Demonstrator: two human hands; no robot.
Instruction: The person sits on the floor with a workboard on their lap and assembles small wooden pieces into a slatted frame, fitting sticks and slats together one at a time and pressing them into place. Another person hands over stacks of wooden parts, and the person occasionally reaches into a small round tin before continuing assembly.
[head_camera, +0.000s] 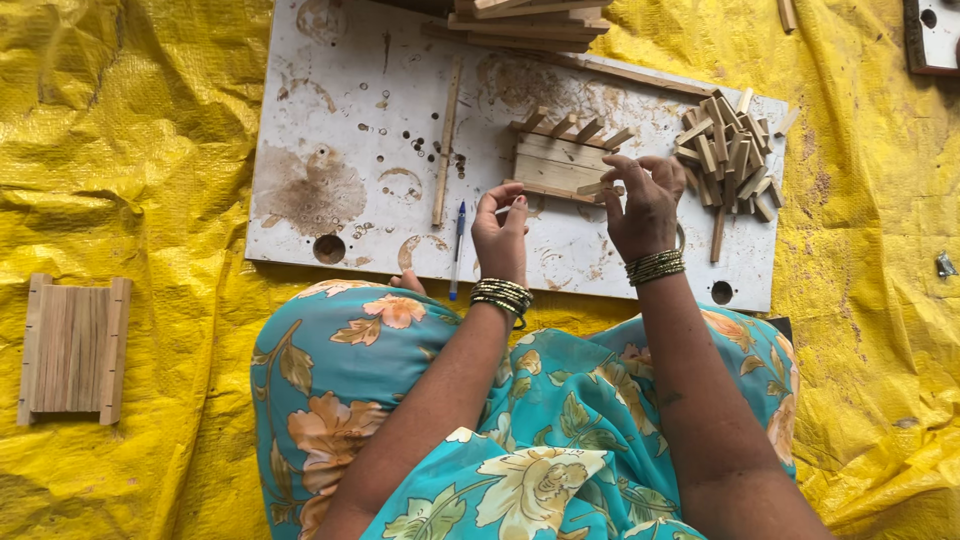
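While the right hand (645, 205) pinches a small wooden strip (596, 187) between thumb and fingertips, its grip closed on that piece, it holds it just over the near right corner of a half-built wooden slat frame (556, 160). The left hand (500, 228) sits at the frame's near left corner, fingers curled with the tips touching the lower rail; whether its grip actually clamps anything I cannot tell. The frame lies flat on a stained white board (350, 130), directly beyond both hands, with short cross pieces leaning along its far edge. Just right of the right hand is a loose heap of short wooden sticks (725, 150). Left of the left hand a blue pen (457, 250) lies on the board, and farther left a long thin wooden strip (446, 145) stands lengthwise. Longer slats (530, 20) are stacked at the board's far edge. Everything rests on a yellow tarpaulin (130, 150), where a finished slatted panel (74, 348) lies well apart to the left.
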